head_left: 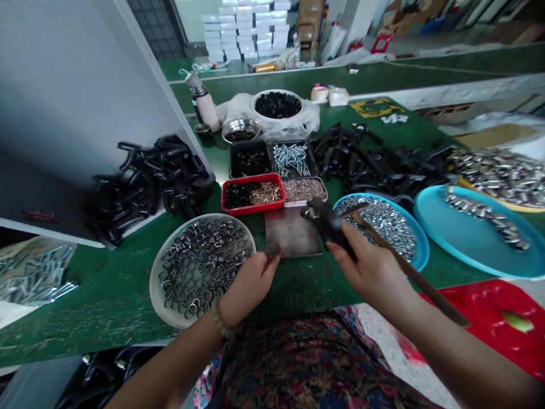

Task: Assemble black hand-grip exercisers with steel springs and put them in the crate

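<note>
My right hand (369, 267) is closed around a black plastic part (326, 218), held above the green table (106, 295) beside a small grey metal plate (293, 233). A long wooden-handled tool (409, 267) lies along my right wrist; I cannot tell whether the hand grips it too. My left hand (249, 284) is closed in a pinch on a small dark piece (271, 250), just right of a white bowl of metal rings (200, 267).
A red tray (252, 194) and black trays (251, 160) of small parts and screws sit behind the plate. Blue dishes (468, 233) of metal pieces stand at right. Piles of black plastic parts (145, 182) lie left and at the back right.
</note>
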`<state>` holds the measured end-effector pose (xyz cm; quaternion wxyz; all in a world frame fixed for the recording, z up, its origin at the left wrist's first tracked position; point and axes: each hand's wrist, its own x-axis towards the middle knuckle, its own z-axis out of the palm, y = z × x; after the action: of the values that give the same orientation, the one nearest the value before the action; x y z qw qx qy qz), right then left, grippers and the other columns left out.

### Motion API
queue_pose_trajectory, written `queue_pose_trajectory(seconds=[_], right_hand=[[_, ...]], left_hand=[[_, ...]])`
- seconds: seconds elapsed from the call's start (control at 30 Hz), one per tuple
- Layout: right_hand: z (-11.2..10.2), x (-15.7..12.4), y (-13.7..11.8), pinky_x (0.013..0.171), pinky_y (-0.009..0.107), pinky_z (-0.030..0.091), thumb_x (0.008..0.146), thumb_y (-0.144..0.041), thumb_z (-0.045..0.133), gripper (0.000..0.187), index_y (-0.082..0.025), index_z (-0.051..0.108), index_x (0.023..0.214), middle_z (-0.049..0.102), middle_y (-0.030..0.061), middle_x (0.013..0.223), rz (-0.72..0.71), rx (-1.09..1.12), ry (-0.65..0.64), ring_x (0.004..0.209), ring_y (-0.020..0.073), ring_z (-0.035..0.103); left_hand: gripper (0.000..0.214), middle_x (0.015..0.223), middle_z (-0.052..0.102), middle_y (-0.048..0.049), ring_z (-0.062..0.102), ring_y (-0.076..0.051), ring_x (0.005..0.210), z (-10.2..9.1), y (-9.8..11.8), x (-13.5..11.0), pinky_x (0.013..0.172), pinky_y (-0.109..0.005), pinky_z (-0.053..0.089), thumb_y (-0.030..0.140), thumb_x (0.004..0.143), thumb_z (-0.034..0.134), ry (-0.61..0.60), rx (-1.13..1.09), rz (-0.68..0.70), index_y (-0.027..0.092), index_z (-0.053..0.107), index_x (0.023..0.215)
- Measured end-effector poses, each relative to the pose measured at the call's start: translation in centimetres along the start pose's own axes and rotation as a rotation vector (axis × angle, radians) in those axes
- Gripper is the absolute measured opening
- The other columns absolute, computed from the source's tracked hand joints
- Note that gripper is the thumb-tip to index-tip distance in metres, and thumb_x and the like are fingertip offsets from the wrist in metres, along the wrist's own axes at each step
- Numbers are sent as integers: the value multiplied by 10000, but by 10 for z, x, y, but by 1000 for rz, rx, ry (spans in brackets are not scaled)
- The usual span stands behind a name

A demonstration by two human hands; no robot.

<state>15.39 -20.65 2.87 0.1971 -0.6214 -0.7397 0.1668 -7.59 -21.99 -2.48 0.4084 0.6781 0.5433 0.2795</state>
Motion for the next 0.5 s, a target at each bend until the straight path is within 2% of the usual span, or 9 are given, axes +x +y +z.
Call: queue_pose_trajectory(seconds=[0.1,0.17,0.23,0.27,0.33,0.4,0.43,0.47,0.5], right_hand=[[15,-1,-12,657,420,515,894,-374,468,363,-194,621,1170,705,122,843,-22,-29,-194,731,298,681],[26,2,-28,707,383,519,919,-370,451,349,-224,599,1199,705,96,912,-96,138,-235,798,255,679],[33,14,-44,702,328,519,944,-393,417,381,-240,544,1268,697,66,953,-202,345,-294,787,198,669],[35,26,-49,687,307,516,955,-405,393,395,-234,530,1284,696,54,940,-252,418,-343,759,176,661],[34,66,-49,712,282,505,968,-408,365,394,-210,564,1244,698,41,918,-305,419,-391,766,152,649],[30,123,-35,818,263,469,962,-352,403,334,-170,624,1135,692,62,1013,-181,175,-234,907,150,631],[28,154,-25,863,261,445,955,-315,419,307,-156,636,1102,680,80,1079,-43,-13,-147,982,157,612],[27,185,-15,892,297,427,946,-278,430,310,-106,639,1096,657,141,1135,27,-77,-127,1049,198,589],[27,212,-6,903,329,420,932,-257,454,310,-59,645,1075,644,192,1146,65,-104,-134,1082,236,577]], left_hand=[[269,1067,715,-84,657,-223,1022,21,6,-6,935,-359,503,347,895,503,-115,-210,-54,212,667,1058],[260,1049,715,-76,664,-199,970,33,10,-4,884,-321,526,333,892,505,-6,-311,-66,205,648,1066],[266,1027,708,-71,655,-185,942,24,7,-3,869,-308,528,341,908,461,188,-324,-81,203,634,1056],[274,1014,703,-69,648,-187,944,8,1,-6,881,-317,522,349,913,439,290,-285,-97,206,632,1045],[264,983,692,-66,635,-211,969,-45,-21,-21,915,-351,510,357,887,457,471,-108,-154,210,639,1010],[240,869,669,-45,635,-223,930,-115,-54,-49,908,-370,517,343,828,490,618,220,-258,200,666,907],[233,775,640,-21,641,-218,867,-149,-73,-66,893,-376,526,319,795,479,667,385,-317,199,677,820],[248,671,599,5,643,-217,785,-180,-91,-84,874,-405,535,292,769,439,660,520,-353,214,671,726],[282,569,550,25,637,-220,695,-205,-108,-101,849,-453,541,272,747,393,593,611,-362,234,652,645]])
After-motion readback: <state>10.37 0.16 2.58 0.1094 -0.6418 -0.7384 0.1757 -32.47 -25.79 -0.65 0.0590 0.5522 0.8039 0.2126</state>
